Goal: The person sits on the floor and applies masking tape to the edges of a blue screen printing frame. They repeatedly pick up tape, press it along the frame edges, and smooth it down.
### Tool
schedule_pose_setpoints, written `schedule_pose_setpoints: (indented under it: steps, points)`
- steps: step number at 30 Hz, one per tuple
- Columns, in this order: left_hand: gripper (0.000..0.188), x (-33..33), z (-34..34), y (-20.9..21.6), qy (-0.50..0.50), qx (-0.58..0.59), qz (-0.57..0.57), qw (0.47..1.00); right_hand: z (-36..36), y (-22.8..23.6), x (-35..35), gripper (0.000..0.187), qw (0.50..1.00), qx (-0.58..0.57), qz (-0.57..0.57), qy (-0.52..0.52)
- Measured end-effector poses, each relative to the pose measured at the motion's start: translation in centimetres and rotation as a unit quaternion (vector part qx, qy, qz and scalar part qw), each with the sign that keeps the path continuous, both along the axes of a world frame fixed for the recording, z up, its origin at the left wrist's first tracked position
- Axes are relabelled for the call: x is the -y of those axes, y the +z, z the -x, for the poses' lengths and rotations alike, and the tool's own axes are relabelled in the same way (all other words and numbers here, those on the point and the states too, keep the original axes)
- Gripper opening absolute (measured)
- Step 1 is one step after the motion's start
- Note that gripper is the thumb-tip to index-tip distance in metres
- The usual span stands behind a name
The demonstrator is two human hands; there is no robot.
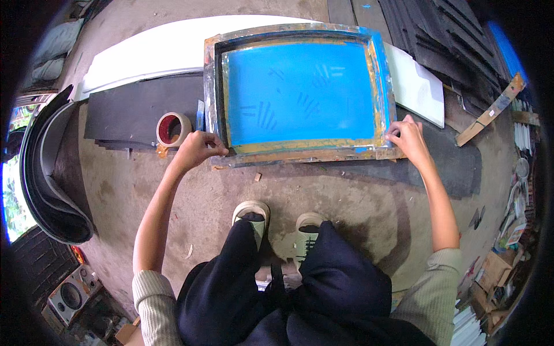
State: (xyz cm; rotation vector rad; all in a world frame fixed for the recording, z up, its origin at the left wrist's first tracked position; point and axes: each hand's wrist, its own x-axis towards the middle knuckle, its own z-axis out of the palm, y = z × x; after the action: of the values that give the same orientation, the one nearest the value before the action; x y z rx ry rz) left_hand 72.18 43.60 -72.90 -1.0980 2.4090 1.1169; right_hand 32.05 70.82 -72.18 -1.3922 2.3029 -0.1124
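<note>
A screen-printing frame (300, 154) with a blue mesh and paint-stained metal edges lies flat on a dark sheet (127, 109) on the floor in front of me. My left hand (196, 149) grips the frame's near left corner. My right hand (405, 137) holds the near right corner, fingers pinching the edge. I am crouching, with my two pale shoes (251, 213) just behind the frame.
A roll of tape (173, 128) sits left of the frame on the dark sheet. White boards (150, 49) lie behind and to the right. Curled black sheets (46, 173) stand at left, dark stacked sheets at top right, a wooden stick (490, 109) at right, a speaker (72, 295) at lower left.
</note>
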Motion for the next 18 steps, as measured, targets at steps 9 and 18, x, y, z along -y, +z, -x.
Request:
schedule_pose_setpoints:
  steps: [9, 18]
  points:
    - [0.018, -1.9, 2.2, -0.4, -0.069, 0.036, 0.219, 0.973, -1.6, -1.4, 0.5, 0.01, 0.976, -0.171, 0.036, 0.127]
    - [0.016, -2.2, 2.4, -1.5, -0.101, 0.04, 0.255, 0.961, -1.6, -3.0, 0.2, 0.011, 0.968, -0.197, 0.041, 0.153]
